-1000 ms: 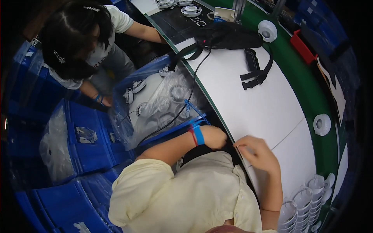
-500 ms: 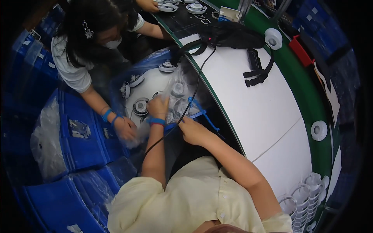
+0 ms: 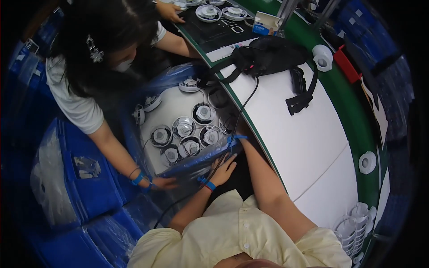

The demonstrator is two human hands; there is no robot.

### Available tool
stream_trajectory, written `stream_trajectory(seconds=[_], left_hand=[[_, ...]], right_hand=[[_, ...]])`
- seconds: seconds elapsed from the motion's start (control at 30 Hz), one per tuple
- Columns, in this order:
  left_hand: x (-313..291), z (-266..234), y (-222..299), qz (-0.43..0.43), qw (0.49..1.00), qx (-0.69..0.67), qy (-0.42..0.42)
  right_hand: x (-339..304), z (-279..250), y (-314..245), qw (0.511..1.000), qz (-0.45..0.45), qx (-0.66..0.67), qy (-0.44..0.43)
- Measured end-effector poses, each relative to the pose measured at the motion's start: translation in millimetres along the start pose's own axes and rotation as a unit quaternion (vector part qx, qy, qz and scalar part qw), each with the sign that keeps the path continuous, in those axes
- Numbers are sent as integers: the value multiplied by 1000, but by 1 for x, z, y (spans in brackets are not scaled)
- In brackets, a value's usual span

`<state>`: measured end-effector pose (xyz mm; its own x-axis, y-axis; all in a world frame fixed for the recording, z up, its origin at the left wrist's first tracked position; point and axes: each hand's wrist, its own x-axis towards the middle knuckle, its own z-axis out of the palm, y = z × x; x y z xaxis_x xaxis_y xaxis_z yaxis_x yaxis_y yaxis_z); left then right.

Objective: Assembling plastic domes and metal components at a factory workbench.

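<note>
In front of me is a blue bin [image 3: 196,157] lined with clear plastic film, holding several round white-and-black units [image 3: 183,127] on a pale sheet. My left hand [image 3: 223,171] lies at the bin's near edge, its fingers stretched out and apart, a blue band on the wrist. My right forearm [image 3: 259,165] reaches up along the table edge to the bin's right side. Beyond the blue band there, the right hand is hidden in shadow. A black cable [image 3: 241,109] runs down past my left hand. Across from me, a co-worker's hand [image 3: 164,183] is at the bin's left corner, blurred.
At right curves a white tabletop [image 3: 304,147] with a black bag [image 3: 272,56] and buckled strap on it. White round parts [image 3: 368,162] sit on the green border. Stacked blue bins [image 3: 89,178] stand at left. More units [image 3: 208,13] lie on the black far table.
The plastic film has come off the units, which now show plainly. My left hand has moved from over them down to the near edge; my right arm has reached farther forward.
</note>
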<state>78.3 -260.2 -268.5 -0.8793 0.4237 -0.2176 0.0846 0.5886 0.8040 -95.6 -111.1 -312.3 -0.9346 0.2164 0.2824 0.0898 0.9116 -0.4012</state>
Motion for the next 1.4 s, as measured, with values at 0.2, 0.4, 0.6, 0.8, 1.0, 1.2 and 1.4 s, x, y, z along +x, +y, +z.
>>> stream_trajectory(seconds=[0.2,0.4,0.6,0.8,1.0,1.2,1.4], left_hand=[[23,9,-22,-7,997,63,51],[22,26,-32,36,999,23,23],[31,39,-56,1,997,-65,-49],[68,54,-106,-122,983,56,-125],[30,-24,-24,15,985,-75,-157],[-18,-167,71,48,960,-207,-184],[-4,-179,101,171,879,-257,-363]], right_hand=[[45,-24,9,997,64,15,27],[69,-61,-1,991,119,37,43],[60,-81,-6,980,183,64,38],[-9,-69,-7,969,234,84,-13],[-49,-58,6,957,272,88,-53],[-102,-140,-68,975,-61,22,-214],[-85,-133,-68,899,-133,281,-309]])
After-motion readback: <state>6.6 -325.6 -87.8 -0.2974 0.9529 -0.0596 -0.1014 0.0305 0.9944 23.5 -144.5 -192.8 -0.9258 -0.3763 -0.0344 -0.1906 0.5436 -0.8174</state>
